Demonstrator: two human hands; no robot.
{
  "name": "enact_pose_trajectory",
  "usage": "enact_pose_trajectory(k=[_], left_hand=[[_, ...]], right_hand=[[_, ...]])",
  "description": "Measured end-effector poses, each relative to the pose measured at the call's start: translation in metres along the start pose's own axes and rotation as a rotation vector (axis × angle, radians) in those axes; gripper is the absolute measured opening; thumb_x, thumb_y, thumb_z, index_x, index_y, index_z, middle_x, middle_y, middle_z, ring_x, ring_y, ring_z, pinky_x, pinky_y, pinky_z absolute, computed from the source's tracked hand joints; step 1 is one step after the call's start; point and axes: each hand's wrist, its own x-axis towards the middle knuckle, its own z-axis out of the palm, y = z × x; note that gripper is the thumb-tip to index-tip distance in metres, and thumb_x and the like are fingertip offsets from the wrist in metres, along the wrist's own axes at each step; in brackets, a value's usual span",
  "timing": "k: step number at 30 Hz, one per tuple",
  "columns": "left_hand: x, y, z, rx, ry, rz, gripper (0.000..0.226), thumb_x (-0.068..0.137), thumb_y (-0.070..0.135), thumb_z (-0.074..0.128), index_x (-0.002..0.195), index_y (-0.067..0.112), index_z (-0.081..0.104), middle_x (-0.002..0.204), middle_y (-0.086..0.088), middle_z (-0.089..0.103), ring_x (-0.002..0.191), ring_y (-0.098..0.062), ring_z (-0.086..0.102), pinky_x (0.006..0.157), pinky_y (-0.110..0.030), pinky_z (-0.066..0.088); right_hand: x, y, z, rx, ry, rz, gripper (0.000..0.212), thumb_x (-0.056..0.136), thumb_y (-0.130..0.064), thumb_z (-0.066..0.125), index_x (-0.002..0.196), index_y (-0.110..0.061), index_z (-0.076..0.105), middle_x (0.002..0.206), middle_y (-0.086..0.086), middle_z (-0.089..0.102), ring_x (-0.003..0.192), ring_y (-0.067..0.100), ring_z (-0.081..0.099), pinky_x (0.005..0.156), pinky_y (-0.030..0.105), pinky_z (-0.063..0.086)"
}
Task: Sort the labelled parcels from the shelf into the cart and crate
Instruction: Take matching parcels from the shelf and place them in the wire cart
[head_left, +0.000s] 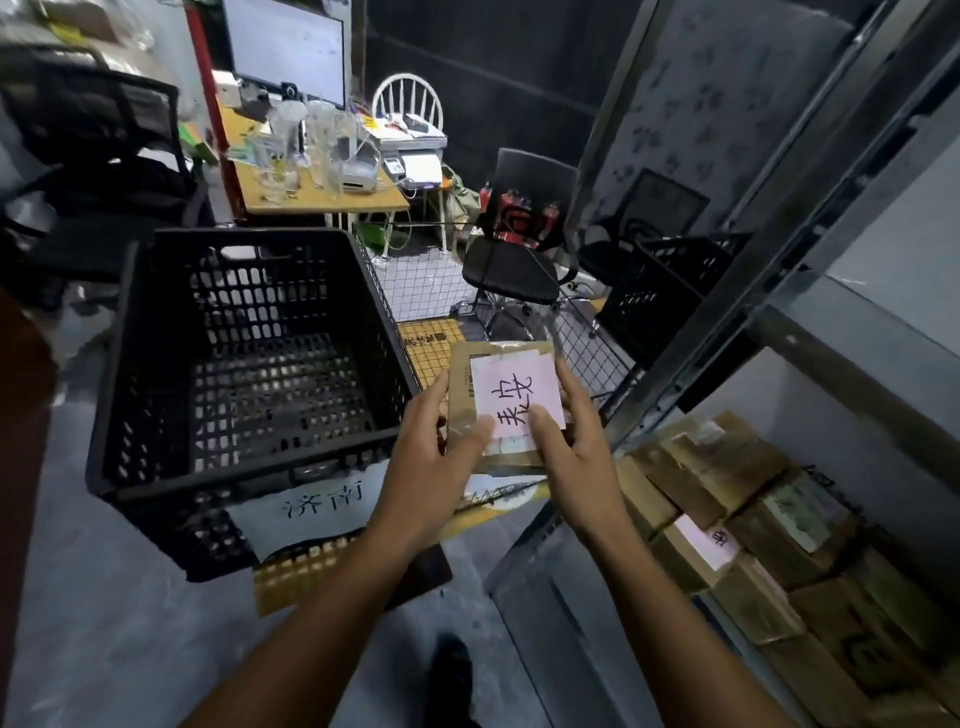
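Note:
A brown cardboard parcel (467, 384) with a pink handwritten label is held in front of me by both hands. My left hand (434, 457) grips its left edge, thumb on top. My right hand (571, 441) grips its right edge, thumb pressed on the label. To the left stands a black plastic crate (249, 364) with a white paper label on its front and nothing visible inside. Behind the parcel is a wire-mesh cart (587, 343) holding a brown box. Several more brown parcels (737, 530) lie on the metal shelf (727, 332) at lower right.
A black office chair (519, 260) stands beyond the cart, and a second black crate (670, 291) sits by the shelf upright. A wooden desk (322, 182) with a monitor and clutter is at the back. My dark shoe (449, 675) shows on the grey floor.

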Motion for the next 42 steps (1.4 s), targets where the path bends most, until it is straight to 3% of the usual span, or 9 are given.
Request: enact_pose_trajectory(k=[6, 12, 16, 21, 26, 32, 37, 40, 42], left_hand=[[0.093, -0.019, -0.012, 0.271, 0.1, -0.022, 0.072, 0.1, 0.056, 0.056, 0.161, 0.034, 0.026, 0.166, 0.015, 0.022, 0.147, -0.005, 0.026, 0.115, -0.03, 0.025], [0.191, -0.041, -0.025, 0.594, 0.18, -0.155, 0.089, 0.096, 0.066, 0.054, 0.165, 0.025, 0.016, 0.172, 0.004, 0.011, 0.158, -0.016, 0.005, 0.127, -0.044, 0.016], [0.246, -0.052, -0.025, 0.76, 0.166, -0.232, 0.101, 0.093, 0.073, 0.05, 0.165, 0.02, 0.004, 0.173, 0.003, -0.004, 0.159, -0.019, -0.009, 0.129, -0.048, 0.008], [0.29, -0.063, -0.023, 0.877, 0.132, -0.296, 0.111, 0.089, 0.077, 0.05, 0.165, 0.016, -0.004, 0.172, 0.001, -0.014, 0.158, -0.02, -0.015, 0.129, -0.045, 0.006], [0.303, -0.076, -0.022, 0.889, 0.153, -0.318, 0.127, 0.08, 0.079, 0.061, 0.163, 0.021, -0.016, 0.167, 0.008, -0.028, 0.155, -0.013, -0.022, 0.129, -0.041, 0.004], [0.304, -0.082, -0.023, 0.917, 0.134, -0.37, 0.143, 0.059, 0.091, 0.055, 0.159, 0.028, -0.026, 0.161, 0.02, -0.039, 0.15, -0.005, -0.032, 0.123, -0.035, 0.0], [0.306, -0.078, -0.02, 0.909, 0.148, -0.393, 0.142, 0.057, 0.092, 0.052, 0.157, 0.031, -0.029, 0.155, 0.027, -0.045, 0.146, 0.001, -0.037, 0.123, -0.032, -0.003], [0.307, -0.079, -0.02, 0.909, 0.154, -0.402, 0.141, 0.057, 0.091, 0.053, 0.156, 0.032, -0.029, 0.153, 0.029, -0.045, 0.145, 0.003, -0.037, 0.123, -0.032, -0.001], [0.308, -0.079, -0.019, 0.91, 0.154, -0.403, 0.141, 0.059, 0.089, 0.057, 0.156, 0.033, -0.029, 0.153, 0.03, -0.045, 0.145, 0.004, -0.037, 0.122, -0.032, -0.001]], right_hand=[[0.112, 0.038, 0.028, 0.055, -0.129, 0.04, 0.062, 0.09, -0.069, 0.055, 0.147, -0.063, 0.033, 0.148, -0.004, 0.051, 0.123, 0.019, 0.063, 0.093, 0.049, 0.06], [0.23, 0.074, 0.068, 0.191, -0.249, 0.113, 0.052, 0.103, -0.034, 0.057, 0.151, -0.047, 0.04, 0.136, 0.0, 0.059, 0.106, 0.016, 0.072, 0.079, 0.046, 0.065], [0.299, 0.112, 0.097, 0.151, -0.314, 0.168, 0.058, 0.1, -0.038, 0.058, 0.154, -0.042, 0.036, 0.137, 0.001, 0.059, 0.111, 0.018, 0.069, 0.083, 0.047, 0.064], [0.359, 0.151, 0.135, 0.161, -0.386, 0.261, 0.054, 0.106, -0.025, 0.054, 0.157, -0.031, 0.035, 0.132, -0.005, 0.056, 0.11, 0.014, 0.065, 0.067, 0.02, 0.057], [0.396, 0.19, 0.186, 0.155, -0.46, 0.332, 0.057, 0.104, -0.032, 0.057, 0.157, -0.038, 0.034, 0.135, -0.004, 0.054, 0.111, 0.016, 0.064, 0.082, 0.037, 0.062], [0.424, 0.25, 0.253, 0.06, -0.592, 0.323, 0.07, 0.078, -0.071, 0.057, 0.141, -0.068, 0.029, 0.146, 0.004, 0.05, 0.12, 0.027, 0.061, 0.091, 0.054, 0.06], [0.431, 0.255, 0.273, 0.014, -0.679, 0.299, 0.069, 0.083, -0.068, 0.057, 0.146, -0.068, 0.029, 0.145, 0.004, 0.047, 0.123, 0.024, 0.058, 0.094, 0.049, 0.059], [0.426, 0.253, 0.265, -0.003, -0.766, 0.293, 0.085, 0.093, -0.047, 0.068, 0.16, -0.049, 0.016, 0.153, -0.003, 0.029, 0.131, 0.02, 0.042, 0.099, 0.04, 0.052], [0.427, 0.268, 0.263, -0.052, -0.834, 0.236, 0.101, 0.088, -0.042, 0.077, 0.161, -0.049, 0.007, 0.153, -0.006, 0.028, 0.132, 0.016, 0.037, 0.103, 0.04, 0.045]])
